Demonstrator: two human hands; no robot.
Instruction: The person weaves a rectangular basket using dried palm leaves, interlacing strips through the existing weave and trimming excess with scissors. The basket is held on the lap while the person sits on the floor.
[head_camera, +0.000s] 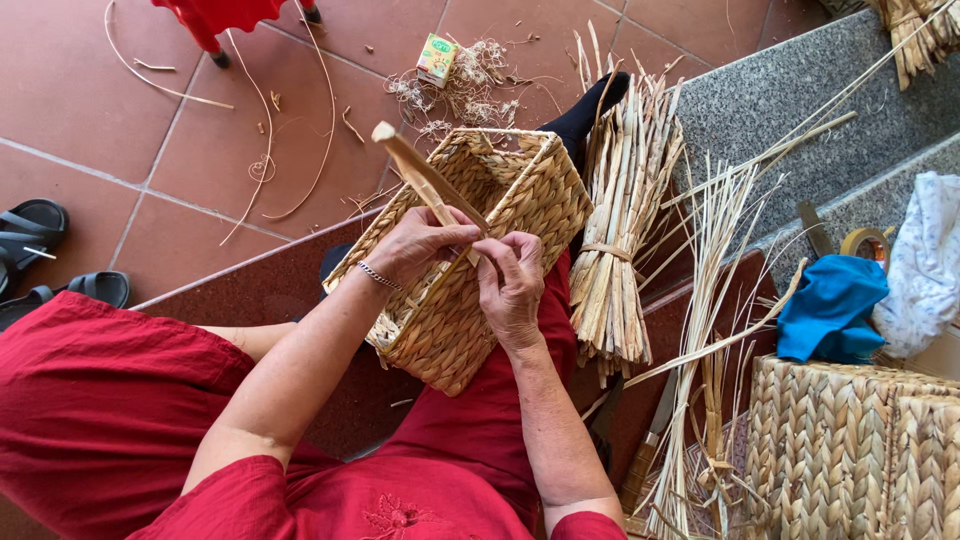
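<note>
Both hands meet over the woven basket (470, 250) on the lap: left hand (420, 245) pinches a wooden stick (425, 180), right hand (510, 285) curls closed, its grip contents hidden; basket's underside unseen.

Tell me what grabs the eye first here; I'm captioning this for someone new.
Centre frame, both hands meet on a woven basket resting on red-clothed knees: the left hand and right hand grip a pale wooden stick. Just right stands a tied bundle of dried reeds, with a bright blue cloth on a second woven piece.
</note>
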